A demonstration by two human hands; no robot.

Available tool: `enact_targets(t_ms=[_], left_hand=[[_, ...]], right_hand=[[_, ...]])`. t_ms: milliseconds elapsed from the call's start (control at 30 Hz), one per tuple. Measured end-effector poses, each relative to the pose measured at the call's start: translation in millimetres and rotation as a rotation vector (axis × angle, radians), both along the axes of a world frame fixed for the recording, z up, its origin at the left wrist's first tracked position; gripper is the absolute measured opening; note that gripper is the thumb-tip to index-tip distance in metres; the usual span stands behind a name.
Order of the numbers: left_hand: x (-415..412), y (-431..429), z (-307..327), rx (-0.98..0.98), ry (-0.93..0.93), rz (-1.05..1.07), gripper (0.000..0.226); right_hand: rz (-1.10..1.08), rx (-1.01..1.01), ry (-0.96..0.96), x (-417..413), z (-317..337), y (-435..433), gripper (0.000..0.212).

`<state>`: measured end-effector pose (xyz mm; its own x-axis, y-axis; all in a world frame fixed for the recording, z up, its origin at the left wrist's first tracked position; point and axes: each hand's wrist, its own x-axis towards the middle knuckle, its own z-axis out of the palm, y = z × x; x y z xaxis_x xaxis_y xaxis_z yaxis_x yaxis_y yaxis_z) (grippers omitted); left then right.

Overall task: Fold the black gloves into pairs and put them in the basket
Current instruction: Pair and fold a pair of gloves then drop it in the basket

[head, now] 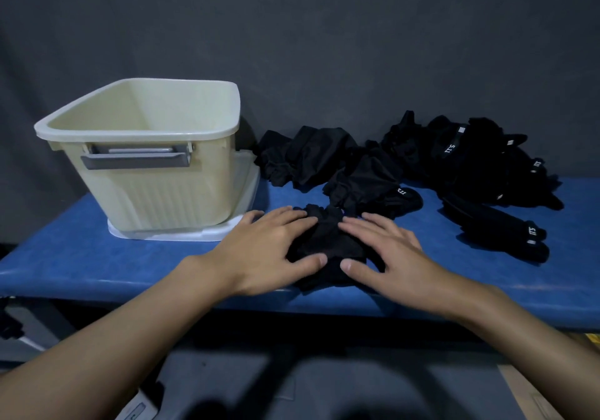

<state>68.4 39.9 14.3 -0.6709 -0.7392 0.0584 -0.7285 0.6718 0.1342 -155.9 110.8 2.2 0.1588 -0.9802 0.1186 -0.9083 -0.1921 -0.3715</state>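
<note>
A bundle of black gloves lies near the front edge of the blue table. My left hand lies flat on its left side, fingers straight. My right hand presses on its right side, fingers spread and straight. A cream plastic basket with a grey handle stands at the left on a white lid; what lies inside it is hidden by its wall. More black gloves lie in a loose heap behind the hands and in a larger pile at the back right.
A single black glove with white lettering lies at the right near the pile. A dark curtain hangs right behind the table. Below the table's front edge are the floor, dim shapes and some cardboard at the lower right.
</note>
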Motion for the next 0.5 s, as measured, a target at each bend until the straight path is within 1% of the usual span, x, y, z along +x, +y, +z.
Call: enact_targets(t_ms=[67, 133, 267, 367, 433, 500], left_hand=[[0.6, -1.2, -3.4, 0.013, -0.062, -0.011, 0.1], [0.5, -1.1, -4.4, 0.019, -0.078, -0.027, 0.102], [-5.1, 0.8, -4.8, 0.033, -0.074, -0.066, 0.101], [-9.8, 2.6, -6.3, 0.028, -0.074, -0.074, 0.1], [-9.9, 1.0, -6.0, 0.018, -0.103, -0.055, 0.102], [-9.3, -1.3, -5.5, 0.019, -0.146, -0.028, 0.103]], right_hand=[[0.0, 0.062, 0.101, -3.8, -0.4, 2.0, 0.089], [-0.005, 0.089, 0.127, -6.1, 1.6, 5.4, 0.088], [-0.019, 0.125, 0.178, -10.1, 7.1, 13.2, 0.079], [-0.031, 0.12, 0.158, -16.6, 7.4, 17.2, 0.075], [-0.025, 0.084, 0.101, -19.7, 4.7, 17.1, 0.078], [-0.009, 0.058, 0.093, -22.1, 1.1, 15.1, 0.083]])
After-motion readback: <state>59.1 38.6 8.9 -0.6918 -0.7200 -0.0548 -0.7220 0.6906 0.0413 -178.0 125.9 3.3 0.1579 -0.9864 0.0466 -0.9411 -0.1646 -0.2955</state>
